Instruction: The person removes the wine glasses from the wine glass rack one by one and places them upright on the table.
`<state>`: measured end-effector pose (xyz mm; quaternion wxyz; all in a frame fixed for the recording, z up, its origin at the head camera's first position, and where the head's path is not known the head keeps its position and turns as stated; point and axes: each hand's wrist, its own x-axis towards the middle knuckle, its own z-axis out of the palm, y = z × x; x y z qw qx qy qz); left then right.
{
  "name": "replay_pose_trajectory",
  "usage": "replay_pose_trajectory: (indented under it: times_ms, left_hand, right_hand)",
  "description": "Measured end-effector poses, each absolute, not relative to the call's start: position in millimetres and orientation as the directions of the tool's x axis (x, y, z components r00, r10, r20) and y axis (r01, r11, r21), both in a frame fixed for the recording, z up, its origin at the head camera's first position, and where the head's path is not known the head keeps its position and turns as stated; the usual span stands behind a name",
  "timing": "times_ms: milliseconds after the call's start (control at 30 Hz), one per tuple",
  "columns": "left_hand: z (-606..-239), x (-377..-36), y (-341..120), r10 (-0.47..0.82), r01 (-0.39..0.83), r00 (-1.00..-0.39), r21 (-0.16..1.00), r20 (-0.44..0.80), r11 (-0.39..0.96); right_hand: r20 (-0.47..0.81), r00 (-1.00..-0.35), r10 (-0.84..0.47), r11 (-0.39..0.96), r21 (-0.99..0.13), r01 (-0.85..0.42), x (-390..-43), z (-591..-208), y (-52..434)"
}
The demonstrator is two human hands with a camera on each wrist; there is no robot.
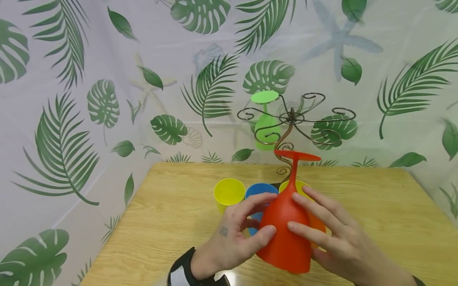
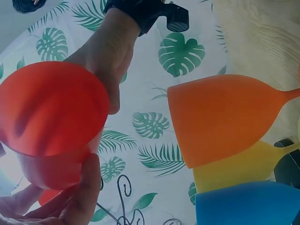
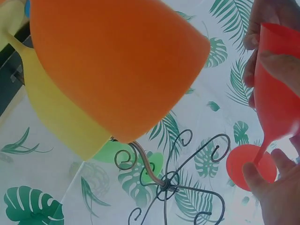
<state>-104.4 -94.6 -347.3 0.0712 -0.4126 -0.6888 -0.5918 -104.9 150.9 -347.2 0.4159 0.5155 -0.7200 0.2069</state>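
Observation:
A red plastic goblet (image 1: 284, 222) is held upside down, its round foot on top and its rim facing down. My left hand (image 1: 236, 234) grips the bowl from the left, thumb across the near side and fingers behind. On the right side of the bowl, my right hand (image 1: 340, 234) holds it with spread, bent fingers, the upper ones close to the stem; its thumb is mostly hidden. Just behind stands an upright orange goblet (image 1: 317, 227), partly covered by the red one. The left wrist view looks onto the red goblet's open mouth (image 2: 54, 110).
A scrolled metal goblet rack (image 1: 291, 117) rises behind, with a green goblet (image 1: 266, 125) hanging upside down on its left. Upright at its base are a yellow goblet (image 1: 229, 194), a blue goblet (image 1: 260, 190) and another yellow goblet (image 1: 286, 185). The wooden table (image 1: 171, 222) meets a leaf-printed curtain.

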Motion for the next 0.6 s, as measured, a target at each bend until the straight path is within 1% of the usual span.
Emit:
replay_pose_trajectory:
  times_ms: [67, 233, 300, 367, 433, 600]
  left_hand:
    - [-346.7, -103.0, -95.5, 0.499, 0.652, -0.647, 0.758, 0.577, -0.032]
    - [-346.3, -100.5, -98.5, 0.534, 0.686, -0.598, 0.726, 0.598, -0.043]
    - [-346.2, -100.8, -99.8, 0.539, 0.696, -0.58, 0.715, 0.611, -0.062]
    - [-346.0, -101.2, -101.0, 0.543, 0.692, -0.575, 0.718, 0.613, -0.077]
    - [-345.8, -101.9, -101.5, 0.545, 0.707, -0.565, 0.704, 0.62, -0.068]
    - [-346.4, -104.6, -101.2, 0.565, 0.739, -0.543, 0.674, 0.621, -0.031]
  right_hand:
    - [0.812, -0.101, -0.575, 0.352, 0.134, -0.926, -105.9, -346.0, 150.5]
    - [0.826, -0.063, -0.56, 0.249, 0.095, -0.964, -107.8, -346.3, 148.4]
    - [0.832, -0.073, -0.549, 0.231, 0.067, -0.971, -107.6, -346.4, 147.3]
    - [0.835, -0.094, -0.542, 0.22, 0.033, -0.975, -106.6, -346.4, 146.6]
    - [0.838, -0.11, -0.535, 0.198, -0.002, -0.98, -105.4, -346.0, 145.7]
    - [0.848, -0.168, -0.502, 0.081, -0.148, -0.986, -101.2, -346.3, 144.1]
